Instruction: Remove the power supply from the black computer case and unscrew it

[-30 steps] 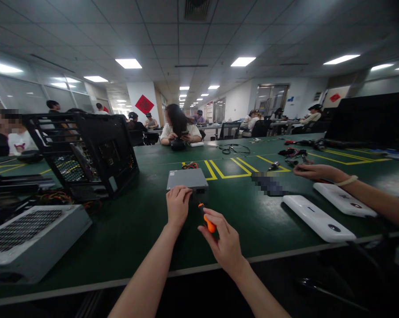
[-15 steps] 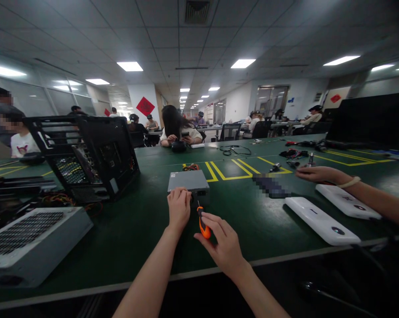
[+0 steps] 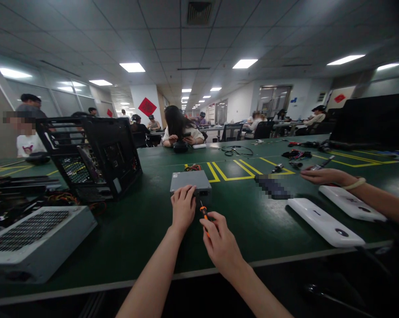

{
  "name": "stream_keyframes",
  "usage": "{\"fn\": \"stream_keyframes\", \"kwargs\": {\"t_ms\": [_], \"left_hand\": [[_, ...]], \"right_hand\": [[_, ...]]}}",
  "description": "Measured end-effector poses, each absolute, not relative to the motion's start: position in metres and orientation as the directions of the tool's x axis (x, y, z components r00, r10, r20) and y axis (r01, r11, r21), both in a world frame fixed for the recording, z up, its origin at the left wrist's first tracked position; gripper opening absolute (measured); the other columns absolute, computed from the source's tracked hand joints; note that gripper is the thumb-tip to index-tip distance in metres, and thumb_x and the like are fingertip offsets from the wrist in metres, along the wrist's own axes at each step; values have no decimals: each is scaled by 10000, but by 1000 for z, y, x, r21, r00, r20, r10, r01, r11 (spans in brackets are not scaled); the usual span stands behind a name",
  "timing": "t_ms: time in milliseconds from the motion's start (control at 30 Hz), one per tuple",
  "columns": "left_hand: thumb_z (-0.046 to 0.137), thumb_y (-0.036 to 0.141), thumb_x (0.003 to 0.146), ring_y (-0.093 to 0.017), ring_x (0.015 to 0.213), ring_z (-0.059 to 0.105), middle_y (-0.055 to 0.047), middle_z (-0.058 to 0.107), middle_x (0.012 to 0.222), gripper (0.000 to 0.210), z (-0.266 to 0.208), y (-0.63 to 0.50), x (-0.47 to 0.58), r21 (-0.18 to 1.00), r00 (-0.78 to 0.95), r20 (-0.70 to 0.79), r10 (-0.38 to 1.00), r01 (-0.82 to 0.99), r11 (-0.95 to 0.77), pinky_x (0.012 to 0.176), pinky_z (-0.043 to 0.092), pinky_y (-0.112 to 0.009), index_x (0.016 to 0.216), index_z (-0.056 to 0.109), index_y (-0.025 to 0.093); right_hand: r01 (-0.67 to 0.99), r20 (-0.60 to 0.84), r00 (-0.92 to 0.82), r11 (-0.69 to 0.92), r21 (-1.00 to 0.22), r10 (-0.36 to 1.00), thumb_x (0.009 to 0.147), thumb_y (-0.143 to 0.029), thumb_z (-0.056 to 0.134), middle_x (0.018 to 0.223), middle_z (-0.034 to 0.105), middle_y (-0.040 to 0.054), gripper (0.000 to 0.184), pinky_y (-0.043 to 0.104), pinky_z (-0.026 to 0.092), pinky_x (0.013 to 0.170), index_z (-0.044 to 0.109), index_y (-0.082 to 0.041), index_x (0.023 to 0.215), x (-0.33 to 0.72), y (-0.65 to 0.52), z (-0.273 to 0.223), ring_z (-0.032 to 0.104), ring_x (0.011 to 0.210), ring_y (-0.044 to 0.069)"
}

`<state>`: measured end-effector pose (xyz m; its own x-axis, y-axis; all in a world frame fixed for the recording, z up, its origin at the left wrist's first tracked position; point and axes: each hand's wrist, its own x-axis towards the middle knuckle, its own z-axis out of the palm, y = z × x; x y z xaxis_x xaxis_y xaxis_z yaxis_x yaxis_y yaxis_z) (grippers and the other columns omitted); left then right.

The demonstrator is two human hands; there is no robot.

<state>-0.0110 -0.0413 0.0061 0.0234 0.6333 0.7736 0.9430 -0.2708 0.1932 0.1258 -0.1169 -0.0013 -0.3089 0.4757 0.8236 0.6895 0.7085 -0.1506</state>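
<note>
A grey computer power supply unit [image 3: 188, 179] rests on the green table, its socket side towards me and a bundle of coloured cables behind it. Over its front left part lies my left hand [image 3: 183, 208], the fingers bent against the unit's front edge; their tips are partly hidden. My right hand [image 3: 223, 242] is closed around an orange and black screwdriver [image 3: 204, 213]. The screwdriver's thin shaft points up towards the front face, just below the socket. Whether its tip touches the unit I cannot tell.
A black computer case [image 3: 95, 154] and a larger grey power supply [image 3: 42, 243] stand to the left. On the right are white devices [image 3: 325, 223], a pixelated dark object [image 3: 272, 186] and a co-worker's hand [image 3: 328, 176] with a metal tool. A person [image 3: 181, 128] sits opposite.
My left hand's fingers have spread further over the power supply's front edge. My right hand has turned and covers more of the screwdriver's handle. The co-worker's metal tool has tilted.
</note>
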Motion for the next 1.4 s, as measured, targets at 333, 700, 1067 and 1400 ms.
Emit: {"fn": "stream_keyframes", "kwargs": {"t_ms": [333, 700, 1067, 1400], "left_hand": [[450, 171, 778, -232, 1049, 413, -67, 524, 1145, 381, 7, -44, -10, 194, 6, 772, 636, 950, -245, 855, 351, -393, 1145, 506, 257], [447, 223, 801, -233, 1030, 421, -62, 542, 1103, 269, 7, -39, -6, 247, -53, 772, 633, 943, -222, 829, 332, -394, 1054, 535, 241], [413, 226, 828, -201, 1107, 408, -33, 540, 1167, 249, 8, -38, -6, 242, -35, 770, 637, 940, -240, 848, 305, -378, 1054, 516, 249], [415, 250, 831, -193, 1101, 407, -17, 544, 1166, 241, 10, -38, -5, 244, -55, 752, 657, 949, -200, 848, 302, -366, 1046, 522, 258]], "right_hand": [[-17, 214, -43, 214, -977, 976, 770, -319, 522, 761, 566, 31, 239, 274, 489, 491, 431, -171, 934, 113, -119, 0, 596, 617, 157], [-792, -340, -341, -463, -399, 876, 811, -124, 463, 619, 481, -3, 121, 53, 254, 285, 497, -130, 695, 98, -108, 29, 412, 406, 2], [-781, -338, -384, -497, -377, 859, 846, -188, 442, 622, 507, 15, 137, 73, 258, 275, 520, -112, 763, 96, -106, 17, 423, 411, 19], [-751, -354, -471, -578, -319, 808, 881, -215, 359, 611, 492, 14, 209, 84, 287, 297, 516, -82, 842, 98, -104, 20, 412, 405, 22]]}}
